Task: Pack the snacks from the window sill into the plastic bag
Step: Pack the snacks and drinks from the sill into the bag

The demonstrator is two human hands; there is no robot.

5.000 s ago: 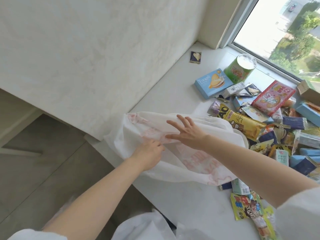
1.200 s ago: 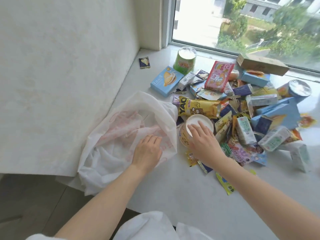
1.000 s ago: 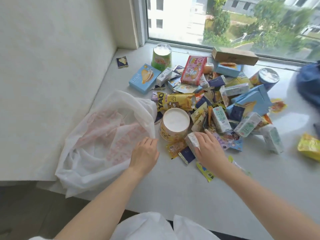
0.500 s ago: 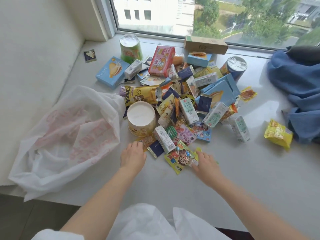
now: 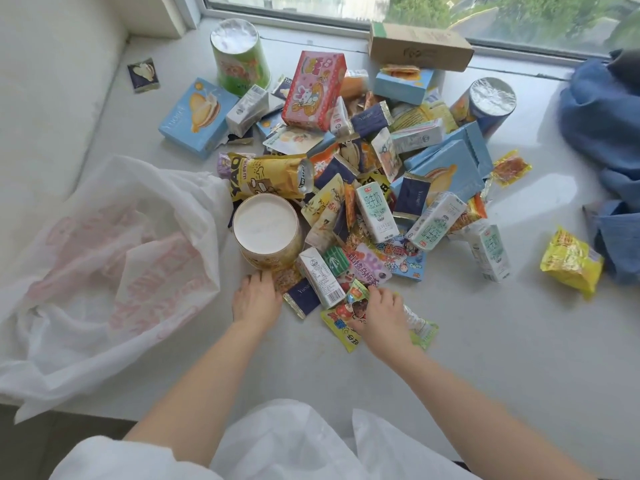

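A white plastic bag (image 5: 104,265) with pink print lies crumpled and open on the left of the window sill (image 5: 485,358). A heap of snacks (image 5: 363,174) fills the middle: boxes, milk cartons, foil packets. At its near left edge stands a yellow cup (image 5: 266,237) with a white lid. My left hand (image 5: 256,301) rests just below that cup, fingertips touching a speckled packet (image 5: 285,278), holding nothing. My right hand (image 5: 382,315) lies on a yellow cartoon packet (image 5: 337,323) at the heap's near edge, fingers curled over its top.
A green cup (image 5: 239,57) and a brown carton (image 5: 419,46) stand by the window. Blue cloth (image 5: 609,133) is bunched at the right, with a yellow packet (image 5: 571,265) beside it. A wall borders the sill on the left. A small dark sachet (image 5: 143,74) lies apart.
My left hand left the bag and came to the foot of the yellow cup. My right hand moved off the cup's lid, down the heap, onto the yellow cartoon packet.
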